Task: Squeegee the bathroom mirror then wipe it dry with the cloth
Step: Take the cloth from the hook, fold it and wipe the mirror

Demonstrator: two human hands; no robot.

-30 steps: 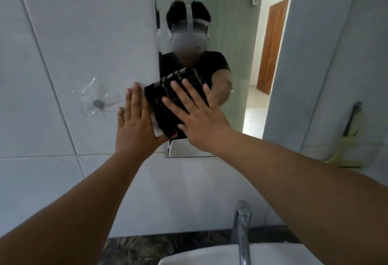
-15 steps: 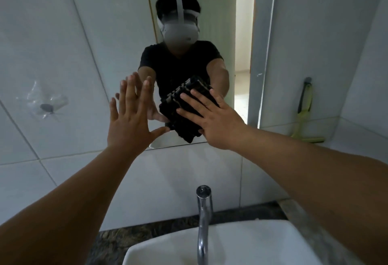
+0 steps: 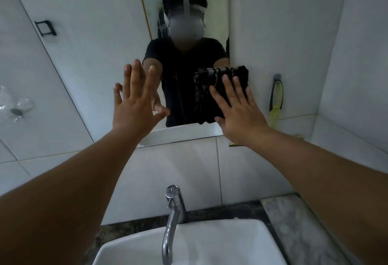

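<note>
The right hand (image 3: 239,115) presses the dark cloth (image 3: 218,94) flat against the mirror (image 3: 189,134) near its lower right corner, fingers spread. The left hand (image 3: 134,105), open and empty, is well apart from the cloth.

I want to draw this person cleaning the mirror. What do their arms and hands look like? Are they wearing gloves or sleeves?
No gloves. The left hand and right hand are bare, without rings, watches or bracelets. Both forearms are bare; no sleeve shows on them.
</note>
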